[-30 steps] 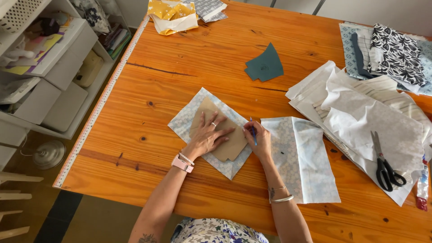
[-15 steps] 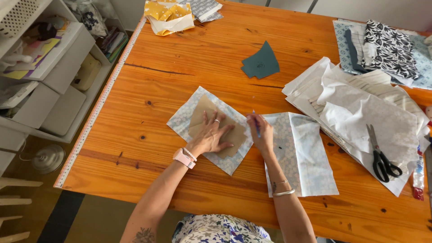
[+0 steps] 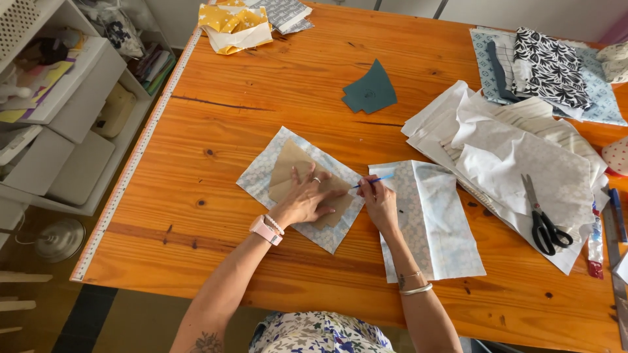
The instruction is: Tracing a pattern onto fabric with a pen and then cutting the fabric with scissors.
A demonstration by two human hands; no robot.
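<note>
The left hand (image 3: pixel 306 199) presses flat, fingers spread, on a tan paper template (image 3: pixel 294 176) lying on a pale blue fabric square (image 3: pixel 261 180). The right hand (image 3: pixel 379 202) pinches a blue pen (image 3: pixel 374 181) at the template's right edge. If the pressure eases, the template could slide and skew the traced line on the wooden surface (image 3: pixel 261 85).

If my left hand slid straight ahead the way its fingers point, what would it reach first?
The left hand lies flat on the tan paper template, fingers pointing up and right. Going on, it would probably cross the pale blue patterned fabric square, then bare wooden table; the teal paper piece lies beyond.
</note>
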